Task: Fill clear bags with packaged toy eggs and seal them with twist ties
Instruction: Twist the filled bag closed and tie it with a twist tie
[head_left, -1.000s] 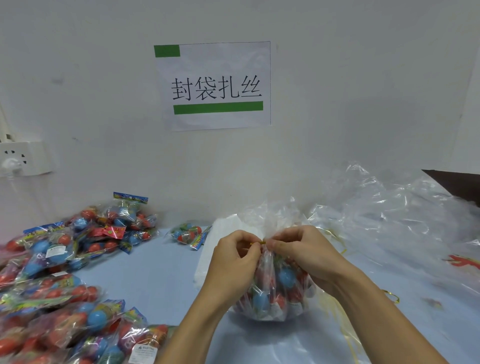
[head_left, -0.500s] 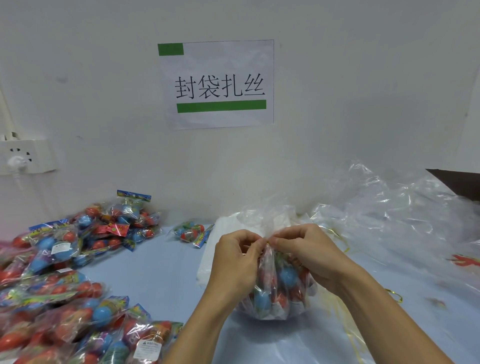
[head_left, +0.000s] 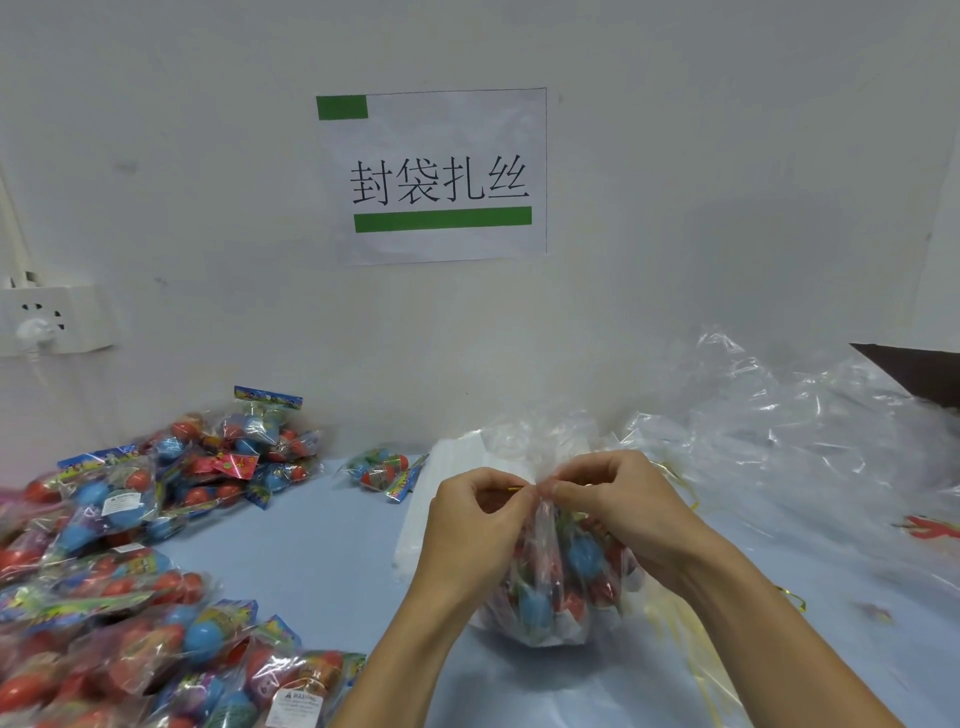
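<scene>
Since a second ago both hands have stayed pinched at the neck of the filled bag, their fingertips drawn a little closer together, and a short gold end of the twist tie (head_left: 516, 489) now pokes out to the left between them; the clear bag (head_left: 558, 587), packed with red and blue toy eggs, sits on the pale blue table (head_left: 332, 561) near its middle, its gathered top flaring above the fingers; the left hand (head_left: 475, 525) has thumb and forefinger curled onto the tie at the neck, and the right hand (head_left: 618, 512) pinches the same neck from the other side, though whether it grips the tie or only the plastic is hard to tell behind the crumpled film; just behind the bag lies a flat stack of white bags (head_left: 415, 519); loose gold ties (head_left: 789, 597) trail on the table to the right of the right forearm; a heap of empty clear bags (head_left: 810, 452) spreads across the right side up to the wall; one single egg pack (head_left: 387, 470) lies alone beyond the left hand; a big pile of packaged toy eggs (head_left: 130, 561) fills the left side and runs out of view at the bottom edge; on the wall above hangs a white paper sign (head_left: 441, 176) with green bars, and a white wall socket (head_left: 49, 325) with a plug in it sits at far left
</scene>
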